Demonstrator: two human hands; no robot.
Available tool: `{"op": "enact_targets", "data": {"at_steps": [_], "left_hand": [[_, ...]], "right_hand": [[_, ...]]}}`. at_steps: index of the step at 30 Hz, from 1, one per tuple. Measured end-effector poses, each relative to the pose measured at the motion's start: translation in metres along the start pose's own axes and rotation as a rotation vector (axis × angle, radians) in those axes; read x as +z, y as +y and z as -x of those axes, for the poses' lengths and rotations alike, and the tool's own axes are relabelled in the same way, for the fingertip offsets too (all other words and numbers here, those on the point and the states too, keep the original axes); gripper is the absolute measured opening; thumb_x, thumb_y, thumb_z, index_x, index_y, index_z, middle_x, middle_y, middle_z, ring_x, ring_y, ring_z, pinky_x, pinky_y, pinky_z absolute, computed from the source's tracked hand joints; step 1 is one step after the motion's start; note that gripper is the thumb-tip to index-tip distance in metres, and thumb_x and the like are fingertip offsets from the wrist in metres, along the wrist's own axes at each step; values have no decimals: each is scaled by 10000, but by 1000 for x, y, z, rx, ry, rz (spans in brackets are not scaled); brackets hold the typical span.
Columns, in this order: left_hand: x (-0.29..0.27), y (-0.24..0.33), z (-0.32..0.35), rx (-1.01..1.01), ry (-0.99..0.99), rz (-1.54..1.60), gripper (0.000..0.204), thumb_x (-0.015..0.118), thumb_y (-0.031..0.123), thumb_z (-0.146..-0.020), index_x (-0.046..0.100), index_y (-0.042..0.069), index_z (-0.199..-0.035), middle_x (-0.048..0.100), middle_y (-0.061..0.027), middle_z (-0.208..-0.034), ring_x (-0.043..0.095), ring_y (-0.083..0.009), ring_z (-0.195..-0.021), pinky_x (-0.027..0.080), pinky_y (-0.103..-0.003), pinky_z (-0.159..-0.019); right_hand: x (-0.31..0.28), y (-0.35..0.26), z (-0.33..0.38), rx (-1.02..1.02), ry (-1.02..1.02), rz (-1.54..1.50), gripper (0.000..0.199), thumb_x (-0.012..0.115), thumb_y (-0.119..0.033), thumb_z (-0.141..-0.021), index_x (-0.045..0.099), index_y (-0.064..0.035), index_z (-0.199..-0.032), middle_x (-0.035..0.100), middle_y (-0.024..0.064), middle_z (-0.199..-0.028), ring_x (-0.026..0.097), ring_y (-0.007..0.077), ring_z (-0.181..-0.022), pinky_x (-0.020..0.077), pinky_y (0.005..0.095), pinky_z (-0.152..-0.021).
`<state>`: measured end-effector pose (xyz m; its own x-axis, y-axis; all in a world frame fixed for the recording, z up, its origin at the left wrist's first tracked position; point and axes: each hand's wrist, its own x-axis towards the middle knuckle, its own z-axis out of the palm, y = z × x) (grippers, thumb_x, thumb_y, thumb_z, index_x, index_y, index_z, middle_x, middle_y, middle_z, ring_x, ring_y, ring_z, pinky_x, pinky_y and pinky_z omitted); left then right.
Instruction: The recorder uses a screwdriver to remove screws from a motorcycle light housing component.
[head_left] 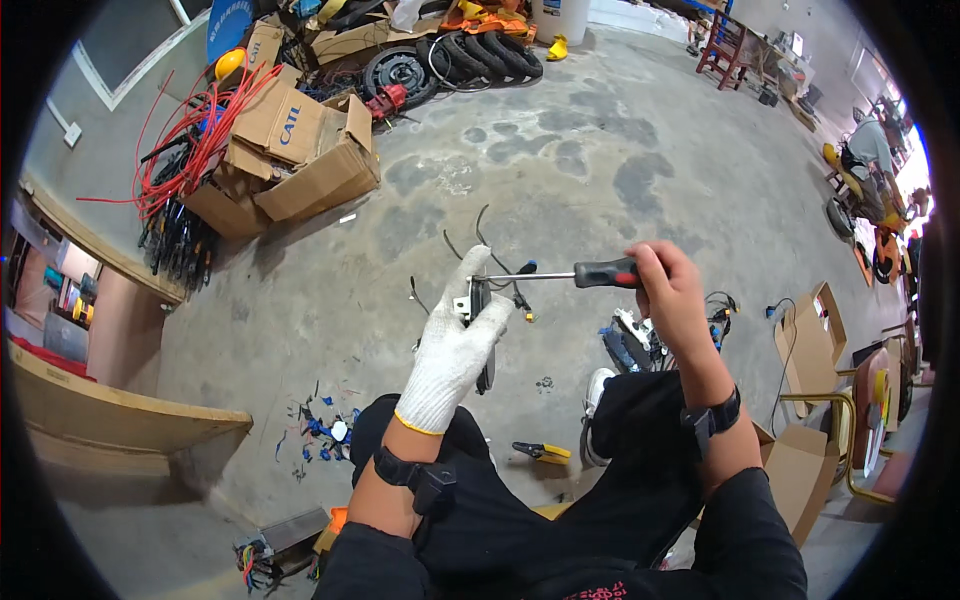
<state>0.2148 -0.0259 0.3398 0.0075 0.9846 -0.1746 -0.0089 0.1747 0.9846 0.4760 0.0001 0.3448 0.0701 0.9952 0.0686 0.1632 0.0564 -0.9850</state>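
Observation:
My left hand (455,345), in a white knit glove with a yellow cuff, grips a dark, narrow device (477,300) with a metal bracket on its side. Several dark cables stick out beyond it, one ending in a yellow connector (529,317). My bare right hand (664,285) is closed around the end of a black and red screwdriver handle (605,274). The screwdriver's shaft runs level to the left, and its tip meets the device near my gloved fingers. Whether the tip sits in a screw is too small to tell.
Yellow-handled pliers (541,452) lie on the floor between my feet. Blue scraps (325,430) are scattered at the left, and loose parts (630,345) lie at the right. Cardboard boxes (290,150), red cables (205,140) and tires (485,58) stand farther off. Another person (868,150) is at far right.

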Motion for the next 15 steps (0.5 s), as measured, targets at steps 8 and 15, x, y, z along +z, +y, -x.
{"op": "enact_targets", "data": {"at_steps": [8,15], "left_hand": [[2,0,-5,-47,-85,54,633,675,134,-899,449,99,-1490,568,3,-900,590,-106,-758,509,-256,-710],[3,-3,-5,-16,-59,-15,651,691,141,-894,443,113,-1495,569,6,-889,586,-108,-761,513,-267,-721]], "right_hand": [[-6,-3,-15,93,-45,-177,304,541,-273,-1016,629,-4,-1127,687,86,-933,607,111,-618,450,220,-543],[1,4,-6,-274,56,54,276,527,-232,-1014,657,2,-1083,620,20,-803,543,71,-623,396,217,-544]]}}
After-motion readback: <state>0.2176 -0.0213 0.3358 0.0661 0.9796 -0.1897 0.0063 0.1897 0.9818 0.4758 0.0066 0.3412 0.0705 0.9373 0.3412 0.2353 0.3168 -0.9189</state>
